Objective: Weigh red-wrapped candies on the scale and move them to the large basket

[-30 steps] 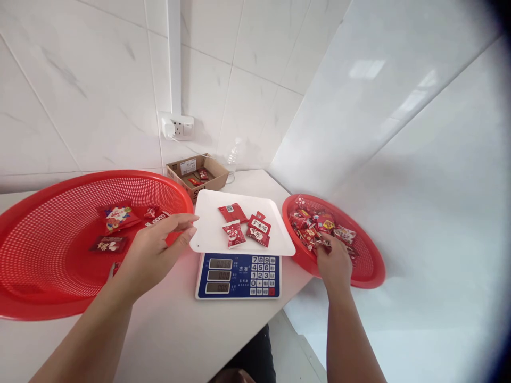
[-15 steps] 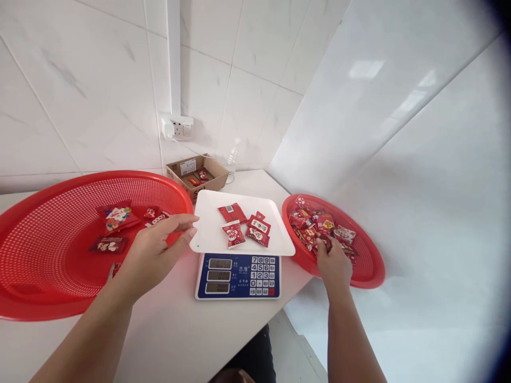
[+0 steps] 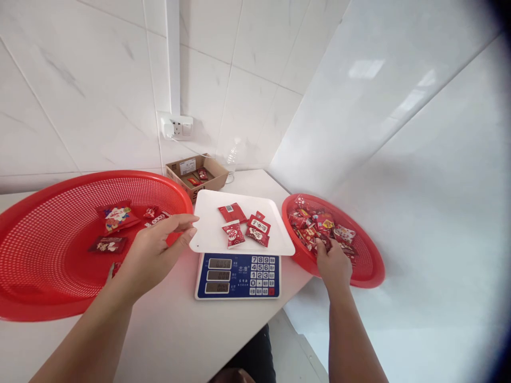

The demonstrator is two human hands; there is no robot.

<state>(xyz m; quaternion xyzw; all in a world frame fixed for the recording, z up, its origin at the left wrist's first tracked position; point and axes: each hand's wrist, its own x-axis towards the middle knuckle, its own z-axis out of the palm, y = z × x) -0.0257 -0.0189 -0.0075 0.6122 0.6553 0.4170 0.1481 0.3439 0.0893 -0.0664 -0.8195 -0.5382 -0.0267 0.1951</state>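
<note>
Left hand [image 3: 155, 252] is by the nine-o'clock edge of the tray [image 3: 277, 223], grip narrowly parted; right hand [image 3: 334, 265] reaches packets [image 3: 319, 221] in the three-o'clock basket [image 3: 371, 263], hold unclear. More packets [image 3: 233, 234] lie mid-tray.

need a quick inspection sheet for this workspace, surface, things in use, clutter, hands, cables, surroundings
surface: white table beneath the scale
things in use: red packets on the tray of the scale; left basket with a few packets; right basket with a pile of packets
clutter: cardboard box with packets inside, clear bottle beside it
left hand: thumb and fingers apart at the tray's left edge; contact unclear
right hand: fingers among packets in the right basket; grip unclear
cables: thin white cable from the wall socket; far end hidden
surroundings: tiled wall behind, pale wall at right
</note>
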